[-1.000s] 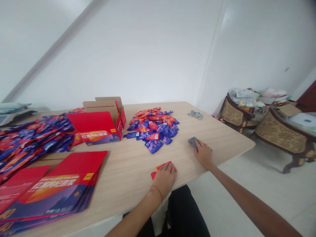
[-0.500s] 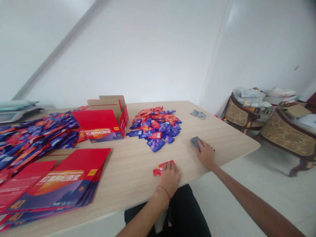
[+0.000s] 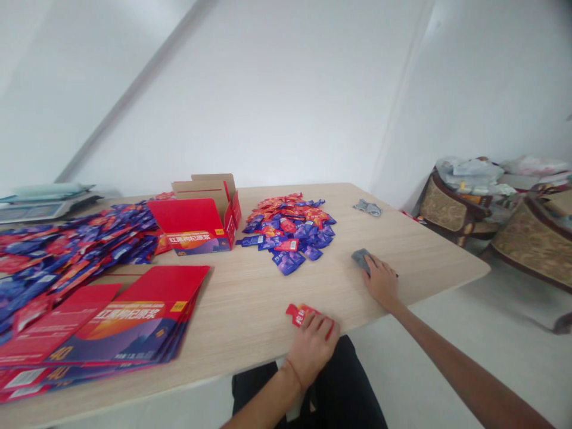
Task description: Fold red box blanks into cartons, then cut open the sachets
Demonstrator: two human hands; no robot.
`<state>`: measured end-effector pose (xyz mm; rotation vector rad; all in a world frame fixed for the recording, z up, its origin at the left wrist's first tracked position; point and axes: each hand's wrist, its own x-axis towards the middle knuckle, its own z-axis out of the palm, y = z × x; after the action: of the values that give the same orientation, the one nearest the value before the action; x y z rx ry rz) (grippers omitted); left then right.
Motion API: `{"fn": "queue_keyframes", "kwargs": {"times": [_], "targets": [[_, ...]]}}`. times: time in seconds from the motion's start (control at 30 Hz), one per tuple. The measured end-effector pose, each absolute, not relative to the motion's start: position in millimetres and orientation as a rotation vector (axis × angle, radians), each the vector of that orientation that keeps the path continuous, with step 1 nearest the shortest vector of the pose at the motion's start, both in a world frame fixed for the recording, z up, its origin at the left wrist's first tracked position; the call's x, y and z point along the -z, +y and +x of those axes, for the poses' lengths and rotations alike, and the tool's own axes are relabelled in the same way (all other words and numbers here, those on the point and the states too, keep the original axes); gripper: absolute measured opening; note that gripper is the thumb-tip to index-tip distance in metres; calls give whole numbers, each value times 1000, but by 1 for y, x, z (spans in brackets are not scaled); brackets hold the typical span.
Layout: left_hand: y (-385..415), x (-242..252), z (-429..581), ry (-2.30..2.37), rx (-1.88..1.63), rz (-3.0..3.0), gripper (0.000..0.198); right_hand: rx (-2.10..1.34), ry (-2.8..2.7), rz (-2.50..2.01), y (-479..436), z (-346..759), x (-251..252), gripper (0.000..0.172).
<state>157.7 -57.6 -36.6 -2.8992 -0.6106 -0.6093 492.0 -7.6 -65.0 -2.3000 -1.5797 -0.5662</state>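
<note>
My left hand (image 3: 313, 347) lies on a red sachet (image 3: 300, 313) at the near edge of the wooden table (image 3: 250, 298), fingers curled over it. Farther right, my right hand (image 3: 381, 280) rests with its fingers flat on a small grey object (image 3: 360, 257). A heap of red and blue sachets (image 3: 288, 227) lies in the table's middle, beyond both hands. An open red carton (image 3: 201, 221) stands to the left of the heap.
Flat red cartons (image 3: 120, 319) are stacked at the near left, with a spread of more sachets (image 3: 67, 250) behind them. A grey crumpled item (image 3: 367, 207) lies at the far right of the table. Cluttered armchairs (image 3: 456, 202) stand at the right.
My left hand has pulled the red sachet nearer to the table's front edge. My right hand has stayed on the grey object. The view has shifted slightly.
</note>
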Motion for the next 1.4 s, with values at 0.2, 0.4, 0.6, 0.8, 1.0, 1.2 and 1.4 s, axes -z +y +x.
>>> {"fn": "queue_keyframes", "kwargs": {"times": [0.2, 0.4, 0.6, 0.8, 1.0, 1.2, 1.4], "targets": [[-59, 33, 125, -189, 981, -2754, 14, 535, -1577, -2317, -7, 492, 66, 56], [-53, 1, 109, -229, 1143, -2680, 16, 533, -1667, -2295, -8, 496, 68, 61], [-47, -17, 102, -208, 1139, -2676, 16, 601, -1763, -2216, -6, 503, 76, 67], [-42, -9, 106, -149, 1151, -2676, 16, 626, -1734, -2277, -1, 500, 79, 62], [-35, 9, 118, -192, 1168, -2651, 20, 639, -1724, -2276, -4, 495, 73, 62], [-32, 20, 123, -244, 1080, -2680, 24, 664, -1679, -2341, -2, 492, 72, 66], [-27, 31, 126, -398, 944, -2700, 20, 652, -1667, -2422, -1, 489, 72, 65]]}}
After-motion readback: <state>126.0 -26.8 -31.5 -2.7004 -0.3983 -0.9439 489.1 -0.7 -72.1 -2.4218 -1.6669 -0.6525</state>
